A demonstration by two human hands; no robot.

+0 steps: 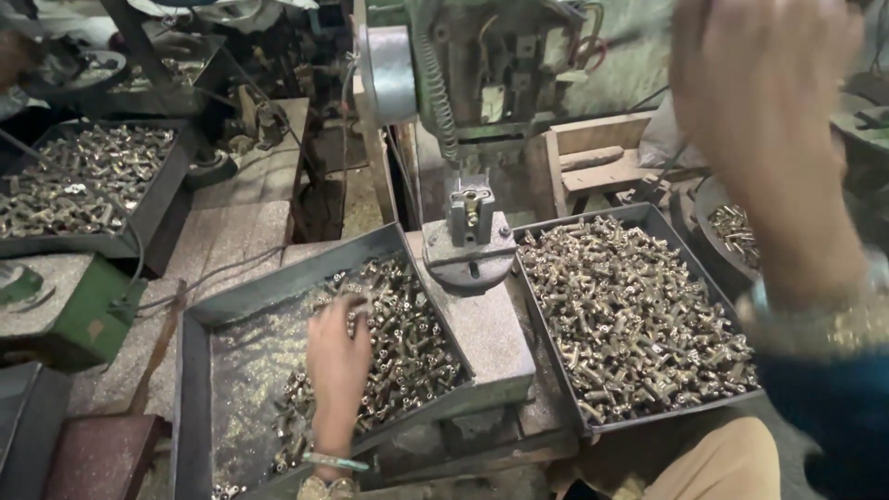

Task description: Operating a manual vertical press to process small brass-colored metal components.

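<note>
My left hand [338, 356] reaches down into the left metal tray [194, 370], fingers curled among several small brass fittings [407, 343]. Whether it grips one cannot be told. My right hand [759, 102] is raised high at the upper right, blurred, close to the camera, fingers bent; I see nothing held in it. Between the trays stands a green press machine [463, 83] with a round fixture [469, 255] that holds one brass fitting [470, 208]. The right metal tray [556, 370] is heaped with brass fittings [630, 315].
A third tray of brass parts [83, 176] sits at the far left on a bench. A round bowl with more parts [732, 231] is at the right. A green box [83, 315] and cables lie at the left. Metal dust covers the surfaces.
</note>
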